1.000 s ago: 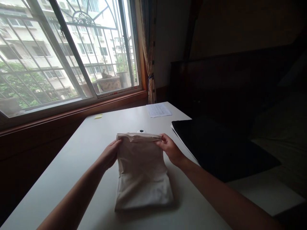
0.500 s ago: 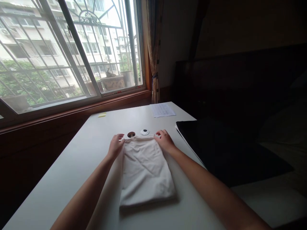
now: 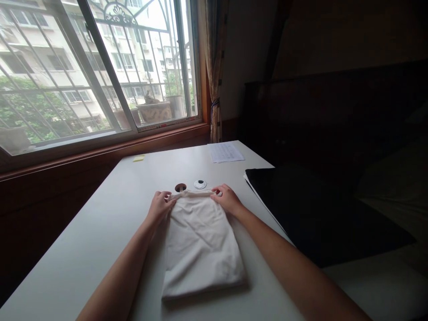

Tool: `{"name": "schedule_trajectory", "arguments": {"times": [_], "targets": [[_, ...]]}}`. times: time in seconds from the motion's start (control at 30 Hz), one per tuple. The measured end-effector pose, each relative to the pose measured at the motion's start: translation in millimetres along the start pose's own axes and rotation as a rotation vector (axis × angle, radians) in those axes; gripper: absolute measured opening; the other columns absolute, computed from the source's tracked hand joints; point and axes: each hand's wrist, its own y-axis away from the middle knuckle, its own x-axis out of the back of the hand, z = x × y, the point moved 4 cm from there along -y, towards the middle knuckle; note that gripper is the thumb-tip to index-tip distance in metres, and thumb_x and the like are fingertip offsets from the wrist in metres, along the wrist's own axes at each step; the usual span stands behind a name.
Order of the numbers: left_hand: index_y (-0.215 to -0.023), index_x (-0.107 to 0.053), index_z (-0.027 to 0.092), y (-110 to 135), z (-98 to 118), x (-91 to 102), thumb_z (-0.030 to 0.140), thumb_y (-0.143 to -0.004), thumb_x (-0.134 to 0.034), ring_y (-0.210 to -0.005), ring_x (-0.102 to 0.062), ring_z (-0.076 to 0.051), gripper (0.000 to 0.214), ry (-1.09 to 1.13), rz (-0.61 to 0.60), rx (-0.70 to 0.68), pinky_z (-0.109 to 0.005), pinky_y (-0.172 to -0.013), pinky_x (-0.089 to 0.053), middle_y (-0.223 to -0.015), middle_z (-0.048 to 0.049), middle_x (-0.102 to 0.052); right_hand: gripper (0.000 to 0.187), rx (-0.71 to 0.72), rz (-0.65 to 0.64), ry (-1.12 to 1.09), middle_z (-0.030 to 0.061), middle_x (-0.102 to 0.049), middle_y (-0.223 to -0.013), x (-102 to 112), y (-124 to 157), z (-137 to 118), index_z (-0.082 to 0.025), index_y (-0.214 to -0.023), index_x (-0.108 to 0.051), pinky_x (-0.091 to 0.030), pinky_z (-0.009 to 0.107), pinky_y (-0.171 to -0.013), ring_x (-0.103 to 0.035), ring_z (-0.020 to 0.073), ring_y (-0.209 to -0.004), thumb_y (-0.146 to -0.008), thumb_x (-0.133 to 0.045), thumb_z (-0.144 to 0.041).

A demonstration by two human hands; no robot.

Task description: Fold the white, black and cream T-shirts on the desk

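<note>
A white folded cloth, perhaps a garment (image 3: 202, 245), lies on the white table (image 3: 96, 240) in front of me, with shallow wrinkles across it. My left hand (image 3: 161, 205) pinches its far left corner between thumb and fingers. At the far right corner my right hand (image 3: 226, 198) grips the edge the same way. Between the two hands the far edge is slightly raised. The near part of the cloth rests flat on the table.
Beyond the cloth are a round hole (image 3: 180, 187) and a white round cover (image 3: 200, 184). Printed sheets (image 3: 226, 152) and yellow sticky notes (image 3: 138, 158) lie farther back. Black fabric (image 3: 321, 214) covers the right side. A barred window (image 3: 133, 67) and curtain (image 3: 216, 76) stand behind.
My fingers have closed more firmly on the cloth's two far corners, and its far edge has lifted a little. The camera view has shifted slightly.
</note>
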Motion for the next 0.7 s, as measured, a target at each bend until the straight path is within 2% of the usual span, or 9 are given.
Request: {"name": "schedule_trajectory", "arguments": {"times": [0.23,0.4,0.6,0.7], "targets": [[-0.094,-0.069,0.019,0,-5,0.7,0.037,-0.073,-0.076,-0.089,-0.062,-0.022,0.029,-0.028,-0.001,-0.005,-0.037,-0.086,-0.053,-0.102,-0.0067,-0.059,0.012,0.066,0.007,-0.034,0.0036,-0.061,-0.097,-4,1,0,-0.022,-0.09,-0.076,-0.051,0.031,-0.083,-0.061,0.0176,-0.084,-0.081,-0.071,-0.017],[-0.085,-0.066,0.021,1,2,-3.3,0.03,-0.077,-0.07,-0.088,-0.059,-0.022,0.012,-0.034,0.011,-0.07,-0.04,-0.089,-0.049,-0.098,-0.0062,-0.06,0.014,0.158,0.038,-0.033,0.0037,-0.064,-0.095,-5,3,-4,-0.022,-0.088,-0.071,-0.051,0.033,-0.086,-0.061,0.0198,-0.092,-0.081,-0.067,-0.011],[-0.083,-0.061,0.023,7,16,0.2,0.036,-0.082,-0.063,-0.08,-0.06,-0.021,0.013,0.01,-0.036,-0.081,-0.035,-0.079,-0.049,-0.086,-0.0027,-0.064,0.013,0.158,0.025,-0.024,0.003,-0.066,-0.094,-4,3,-6,-0.021,-0.091,-0.07,-0.051,0.032,-0.083,-0.061,0.0185,-0.085,-0.083,-0.066,-0.013],[-0.085,-0.058,0.024,11,21,2.6,0.039,-0.084,-0.061,-0.075,-0.061,-0.02,0.015,0.043,-0.061,-0.052,-0.032,-0.072,-0.047,-0.079,0.0,-0.065,0.02,0.113,0.011,-0.025,0.0036,-0.064,-0.099,-3,2,-4,-0.02,-0.102,-0.071,-0.051,0.031,-0.08,-0.06,0.0156,-0.077,-0.083,-0.07,-0.018]]}}
